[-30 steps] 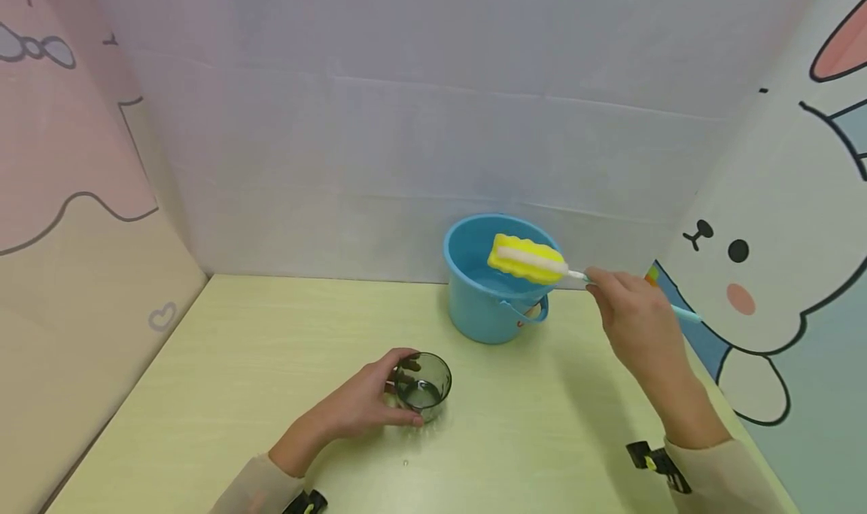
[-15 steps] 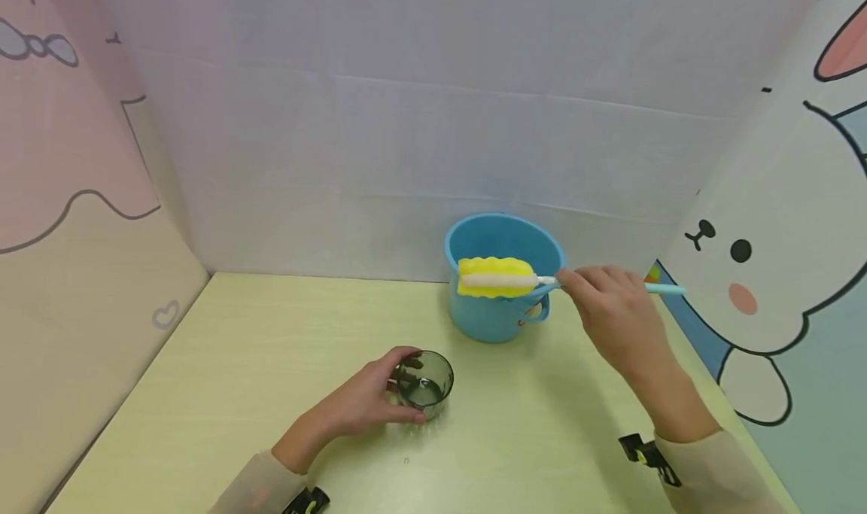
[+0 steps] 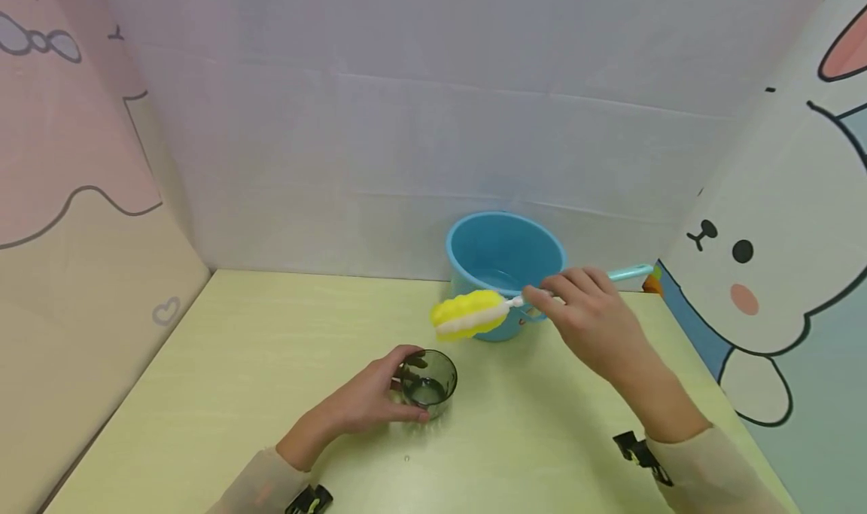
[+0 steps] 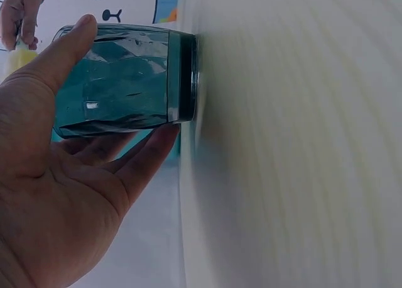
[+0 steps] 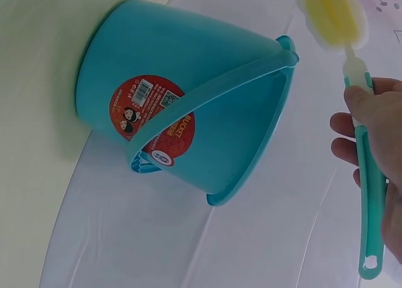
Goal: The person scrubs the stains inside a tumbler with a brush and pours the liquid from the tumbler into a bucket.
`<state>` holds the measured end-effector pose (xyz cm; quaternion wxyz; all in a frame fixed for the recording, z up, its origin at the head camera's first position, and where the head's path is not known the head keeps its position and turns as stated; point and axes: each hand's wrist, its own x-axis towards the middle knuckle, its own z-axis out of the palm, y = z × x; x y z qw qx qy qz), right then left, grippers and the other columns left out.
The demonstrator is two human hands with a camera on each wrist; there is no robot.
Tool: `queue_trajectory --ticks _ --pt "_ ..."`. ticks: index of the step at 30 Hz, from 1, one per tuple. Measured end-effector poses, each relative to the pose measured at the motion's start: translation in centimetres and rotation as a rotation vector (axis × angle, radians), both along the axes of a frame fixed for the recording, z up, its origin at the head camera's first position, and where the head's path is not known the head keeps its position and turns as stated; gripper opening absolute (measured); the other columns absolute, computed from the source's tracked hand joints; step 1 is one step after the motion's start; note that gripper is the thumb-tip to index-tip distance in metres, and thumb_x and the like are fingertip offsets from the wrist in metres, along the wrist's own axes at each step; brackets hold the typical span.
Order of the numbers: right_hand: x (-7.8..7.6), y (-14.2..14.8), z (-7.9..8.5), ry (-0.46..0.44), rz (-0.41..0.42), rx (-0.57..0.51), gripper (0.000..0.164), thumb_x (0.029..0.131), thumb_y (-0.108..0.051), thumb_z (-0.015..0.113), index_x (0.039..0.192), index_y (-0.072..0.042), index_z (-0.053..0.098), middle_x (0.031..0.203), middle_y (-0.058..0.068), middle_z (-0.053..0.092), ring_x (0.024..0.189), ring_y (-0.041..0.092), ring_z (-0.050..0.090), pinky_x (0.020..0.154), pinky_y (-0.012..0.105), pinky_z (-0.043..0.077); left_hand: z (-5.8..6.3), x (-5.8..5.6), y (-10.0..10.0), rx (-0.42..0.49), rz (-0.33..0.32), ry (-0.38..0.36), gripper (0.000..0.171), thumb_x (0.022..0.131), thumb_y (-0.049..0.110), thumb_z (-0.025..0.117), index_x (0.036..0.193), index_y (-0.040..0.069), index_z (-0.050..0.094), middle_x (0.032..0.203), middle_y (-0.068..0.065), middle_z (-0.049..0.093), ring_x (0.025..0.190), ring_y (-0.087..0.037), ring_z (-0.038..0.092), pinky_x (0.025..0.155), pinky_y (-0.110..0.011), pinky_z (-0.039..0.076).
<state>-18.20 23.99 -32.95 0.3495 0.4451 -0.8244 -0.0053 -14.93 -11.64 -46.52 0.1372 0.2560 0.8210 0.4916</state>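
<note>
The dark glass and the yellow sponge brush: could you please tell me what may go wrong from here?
The glass might tip or slip if the sponge brush bumps it, since the left hand leaves its right side unsupported in the head view.

The bucket might get nudged, since the right hand holds the brush across its front in that view, though the gap is hard to judge.

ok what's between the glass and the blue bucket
In the head view, the yellow brush head from the right hand shows between glass and bucket; the tabletop there is bare.
</note>
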Motion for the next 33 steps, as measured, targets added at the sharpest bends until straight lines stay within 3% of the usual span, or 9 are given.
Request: queue_trajectory --ticks 5,10,20,26,33 --pt "0.2 -1.0 -0.1 0.012 0.035 0.069 0.044 0.078 -0.007 0.091 0.118 -0.010 0.073 0.102 0.011 0.072 0.094 0.036 0.064 0.082 0.052 0.052 -0.3 -0.1 0.2 0.001 0.002 0.012 0.094 0.082 0.034 0.095 0.156 0.012 0.041 0.140 -0.007 0.061 0.120 -0.028 0.064 0.098 -0.036 0.056" --pt "0.3 -2.0 -0.3 0.038 0.062 0.158 0.040 0.081 -0.005 0.088 0.118 -0.012 0.073 0.103 0.010 0.071 0.098 0.035 0.063 0.085 0.050 0.054 -0.4 -0.1 0.3 0.012 0.006 0.015 0.092 0.081 0.034 0.096 0.153 0.012 0.044 0.137 -0.003 0.062 0.119 -0.026 0.064 0.097 -0.035 0.056" --pt "0.8 -4.5 -0.7 0.109 0.079 0.358 0.035 0.089 -0.016 0.085 0.121 -0.017 0.069 0.104 0.005 0.065 0.102 0.030 0.058 0.096 0.047 0.049 -0.2 -0.2 0.4 0.001 -0.006 -0.031 0.095 0.082 0.034 0.095 0.158 0.017 0.040 0.136 0.004 0.060 0.120 -0.016 0.062 0.101 -0.035 0.055" --pt "1.0 -6.3 -0.9 0.171 0.088 0.432 0.032 0.093 -0.018 0.085 0.119 -0.016 0.066 0.104 0.003 0.065 0.102 0.027 0.055 0.101 0.045 0.047 -0.3 -0.3 0.4 -0.035 -0.007 -0.002 0.095 0.083 0.038 0.094 0.158 0.017 0.039 0.131 0.005 0.062 0.116 -0.014 0.063 0.100 -0.038 0.054" --pt "1.0 -7.7 -1.0 0.173 0.078 0.512 0.027 0.094 -0.021 0.084 0.115 -0.017 0.067 0.104 0.002 0.066 0.102 0.025 0.053 0.103 0.043 0.044 -0.3 -0.3 0.4 -0.044 -0.009 0.013 0.092 0.084 0.038 0.093 0.156 0.018 0.041 0.129 0.007 0.062 0.114 -0.014 0.063 0.098 -0.039 0.054"
